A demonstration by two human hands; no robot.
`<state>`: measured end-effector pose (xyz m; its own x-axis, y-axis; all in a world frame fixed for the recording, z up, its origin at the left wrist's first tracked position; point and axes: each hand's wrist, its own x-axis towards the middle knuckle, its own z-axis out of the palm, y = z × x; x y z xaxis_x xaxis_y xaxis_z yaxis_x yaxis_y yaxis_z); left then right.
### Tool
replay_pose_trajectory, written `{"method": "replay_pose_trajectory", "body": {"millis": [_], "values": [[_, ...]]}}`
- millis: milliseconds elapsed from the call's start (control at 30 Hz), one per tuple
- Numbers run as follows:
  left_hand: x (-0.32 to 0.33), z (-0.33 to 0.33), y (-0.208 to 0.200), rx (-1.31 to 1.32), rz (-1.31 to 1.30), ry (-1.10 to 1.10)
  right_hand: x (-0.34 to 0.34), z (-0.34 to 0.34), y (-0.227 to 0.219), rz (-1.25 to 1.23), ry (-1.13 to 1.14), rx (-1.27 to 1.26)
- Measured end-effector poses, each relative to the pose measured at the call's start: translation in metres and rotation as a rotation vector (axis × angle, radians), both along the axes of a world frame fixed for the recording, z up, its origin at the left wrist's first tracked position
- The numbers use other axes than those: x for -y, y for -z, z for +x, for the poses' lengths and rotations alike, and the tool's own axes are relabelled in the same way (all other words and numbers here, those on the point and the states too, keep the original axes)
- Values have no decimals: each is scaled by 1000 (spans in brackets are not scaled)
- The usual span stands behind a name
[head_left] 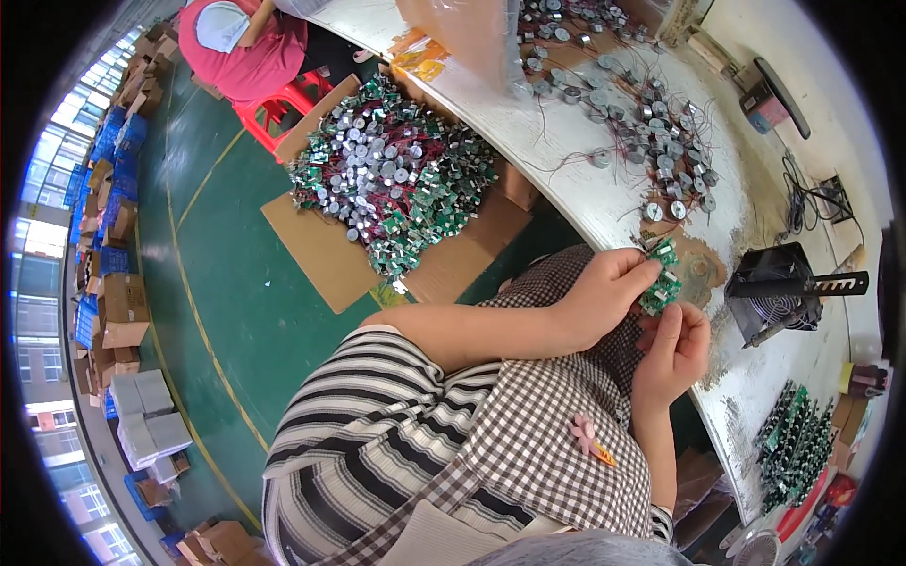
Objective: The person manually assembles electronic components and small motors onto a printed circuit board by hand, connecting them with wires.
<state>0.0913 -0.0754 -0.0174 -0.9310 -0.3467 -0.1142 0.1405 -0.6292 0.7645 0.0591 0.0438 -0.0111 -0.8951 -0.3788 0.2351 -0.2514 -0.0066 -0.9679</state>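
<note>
Both of my hands hold a small cluster of green circuit boards (pixel 666 281) at the near edge of the white worktable. My left hand (pixel 612 291) pinches the upper end between thumb and fingers. Below it, my right hand (pixel 672 357) has its thumb and curled fingers closed at the boards' lower end. How many boards are in the cluster I cannot tell. Just beyond my hands on the tabletop lie many loose round silver parts with thin red wires (pixel 661 141), which look like small motors.
On the floor to the left, an open cardboard box (pixel 311 250) is heaped with wired boards and silver parts. A black fan (pixel 769 297) stands right of my hands, near rows of green boards (pixel 793 443). Someone in red sits on a red stool (pixel 274 113).
</note>
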Motion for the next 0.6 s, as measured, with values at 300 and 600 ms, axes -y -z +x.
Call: {"method": "replay_pose_trajectory", "body": {"millis": [300, 600], "values": [[22, 11, 10, 248, 385, 317, 10, -3, 5, 189, -25, -877], [82, 86, 4, 41, -1080, 503, 22, 0, 8, 182, -231, -567]]}}
